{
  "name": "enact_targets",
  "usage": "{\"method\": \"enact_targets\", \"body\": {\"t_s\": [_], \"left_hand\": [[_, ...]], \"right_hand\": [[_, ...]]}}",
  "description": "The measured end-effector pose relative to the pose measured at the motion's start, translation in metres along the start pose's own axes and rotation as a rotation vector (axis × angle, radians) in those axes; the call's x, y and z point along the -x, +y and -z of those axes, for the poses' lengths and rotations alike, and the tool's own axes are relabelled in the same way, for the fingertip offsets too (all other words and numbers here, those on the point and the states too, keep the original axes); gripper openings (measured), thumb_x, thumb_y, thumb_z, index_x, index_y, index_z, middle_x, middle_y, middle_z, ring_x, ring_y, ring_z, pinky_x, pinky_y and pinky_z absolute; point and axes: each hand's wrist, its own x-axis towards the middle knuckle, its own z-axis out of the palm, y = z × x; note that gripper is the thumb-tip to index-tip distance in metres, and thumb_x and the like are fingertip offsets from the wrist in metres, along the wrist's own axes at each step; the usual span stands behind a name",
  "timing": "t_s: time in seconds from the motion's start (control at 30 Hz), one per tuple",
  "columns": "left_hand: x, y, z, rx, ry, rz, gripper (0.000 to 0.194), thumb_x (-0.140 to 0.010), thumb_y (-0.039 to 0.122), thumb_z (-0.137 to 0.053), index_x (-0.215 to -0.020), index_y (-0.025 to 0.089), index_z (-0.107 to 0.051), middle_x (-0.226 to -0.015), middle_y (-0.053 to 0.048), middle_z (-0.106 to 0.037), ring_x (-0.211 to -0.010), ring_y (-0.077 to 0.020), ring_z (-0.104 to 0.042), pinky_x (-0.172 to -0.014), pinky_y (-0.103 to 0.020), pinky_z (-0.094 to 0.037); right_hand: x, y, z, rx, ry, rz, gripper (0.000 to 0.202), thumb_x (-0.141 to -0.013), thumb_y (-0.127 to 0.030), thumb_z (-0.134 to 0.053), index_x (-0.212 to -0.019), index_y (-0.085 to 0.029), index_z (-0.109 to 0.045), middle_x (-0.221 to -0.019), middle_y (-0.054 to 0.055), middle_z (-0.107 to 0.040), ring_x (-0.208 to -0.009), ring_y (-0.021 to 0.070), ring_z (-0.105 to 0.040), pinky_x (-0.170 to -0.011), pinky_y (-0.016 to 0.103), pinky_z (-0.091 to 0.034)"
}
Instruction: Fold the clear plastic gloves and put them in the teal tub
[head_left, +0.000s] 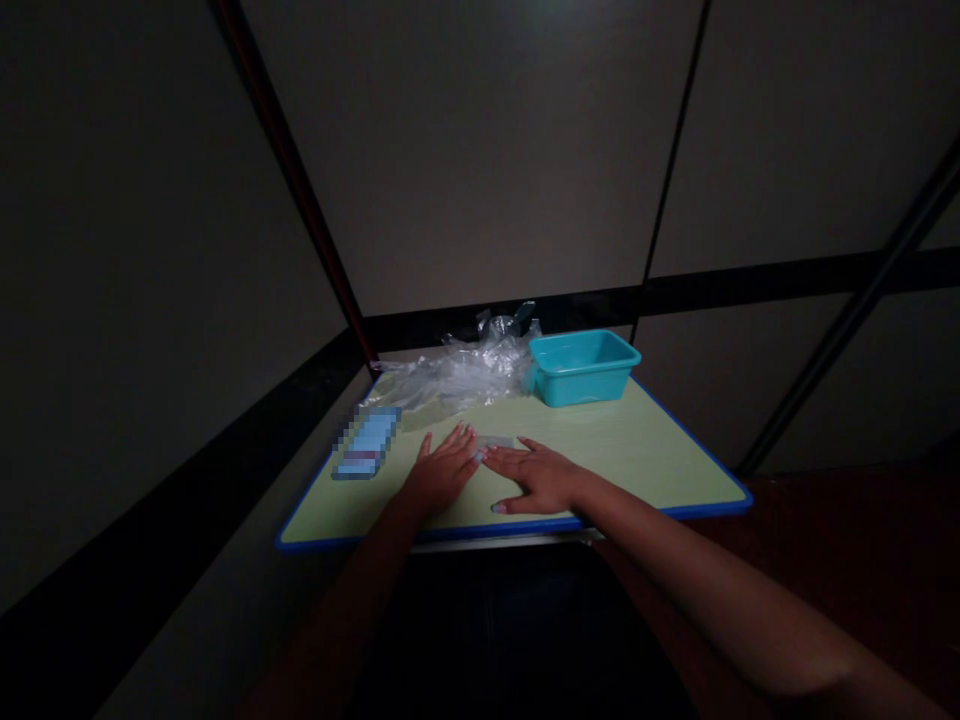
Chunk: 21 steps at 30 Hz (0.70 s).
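I am facing grey panelled walls point(480, 170), with a dark band point(757, 278) running across them. On the blue-edged desk point(667, 465), a turquoise basin point(589, 385) is standing toward the far right, while crumpled clear plastic point(465, 375) is spreading out to its left. Near my left edge, a bluish flat object point(369, 443), blurred into blocks, is lying.

The strip point(498, 441) is greyish, basin point(589, 387) turquoise, blue-edged tabletop point(645, 450) yellow-green.
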Motion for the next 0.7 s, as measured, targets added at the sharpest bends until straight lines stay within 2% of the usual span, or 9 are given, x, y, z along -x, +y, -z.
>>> {"method": "enact_targets", "body": {"t_s": [0.2,0.33,0.37,0.43,0.53,0.6,0.7], "left_hand": [[-0.004,-0.007,-0.005,0.007,-0.003,0.245,0.053,-0.095,0.043,-0.017,-0.141,0.021,-0.03,-0.149,-0.007,-0.026,-0.139,-0.0187,-0.022,-0.11,-0.052,-0.016],[-0.005,-0.011,-0.006,-0.029,0.056,0.405,0.057,-0.095,0.044,-0.017,-0.142,0.015,-0.029,-0.15,-0.01,-0.023,-0.139,-0.0193,-0.019,-0.111,-0.05,-0.016],[-0.004,-0.011,-0.006,-0.032,0.075,0.396,0.057,-0.095,0.044,-0.017,-0.143,0.015,-0.027,-0.151,-0.01,-0.022,-0.14,-0.0192,-0.018,-0.111,-0.05,-0.015],[-0.003,-0.01,-0.004,-0.023,0.073,0.291,0.055,-0.095,0.041,-0.018,-0.144,0.017,-0.024,-0.152,-0.007,-0.019,-0.14,-0.0177,-0.016,-0.112,-0.049,-0.015],[-0.003,-0.009,-0.002,0.011,-0.026,0.081,0.052,-0.095,0.04,-0.017,-0.144,0.022,-0.024,-0.151,-0.002,-0.022,-0.14,-0.0148,-0.018,-0.112,-0.048,-0.014],[-0.003,-0.009,-0.002,0.021,-0.065,0.06,0.051,-0.095,0.041,-0.016,-0.143,0.025,-0.026,-0.151,-0.001,-0.024,-0.139,-0.0143,-0.02,-0.112,-0.049,-0.015],[-0.003,-0.009,-0.004,0.008,-0.047,0.138,0.052,-0.095,0.043,-0.018,-0.142,0.024,-0.027,-0.151,-0.002,-0.023,-0.139,-0.0151,-0.019,-0.111,-0.049,-0.016]], "right_hand": [[-0.001,0.001,-0.002,0.004,-0.006,0.0,0.082,-0.081,-0.064,-0.046,-0.146,-0.023,-0.018,-0.15,0.008,-0.023,-0.137,0.0253,-0.023,-0.11,0.053,-0.008],[-0.001,0.001,-0.002,0.01,-0.019,-0.014,0.081,-0.081,-0.063,-0.047,-0.146,-0.024,-0.018,-0.15,0.008,-0.022,-0.137,0.0248,-0.023,-0.111,0.051,-0.006],[-0.001,0.001,-0.001,0.011,-0.019,-0.016,0.081,-0.081,-0.062,-0.047,-0.146,-0.024,-0.018,-0.15,0.007,-0.021,-0.137,0.0248,-0.023,-0.111,0.05,-0.006],[-0.001,0.0,-0.001,0.012,-0.02,-0.016,0.082,-0.081,-0.063,-0.047,-0.146,-0.024,-0.017,-0.15,0.007,-0.021,-0.137,0.0251,-0.023,-0.111,0.051,-0.006],[-0.001,-0.001,0.0,0.015,-0.019,-0.016,0.082,-0.081,-0.062,-0.047,-0.146,-0.023,-0.017,-0.15,0.008,-0.022,-0.137,0.0262,-0.023,-0.11,0.052,-0.007],[-0.001,-0.001,0.0,0.015,-0.019,-0.017,0.082,-0.081,-0.062,-0.048,-0.146,-0.023,-0.018,-0.15,0.009,-0.023,-0.137,0.0264,-0.023,-0.11,0.052,-0.007],[0.0,0.0,-0.001,0.009,-0.02,-0.012,0.082,-0.081,-0.062,-0.047,-0.146,-0.023,-0.018,-0.15,0.009,-0.022,-0.137,0.0263,-0.023,-0.11,0.052,-0.007]]}}
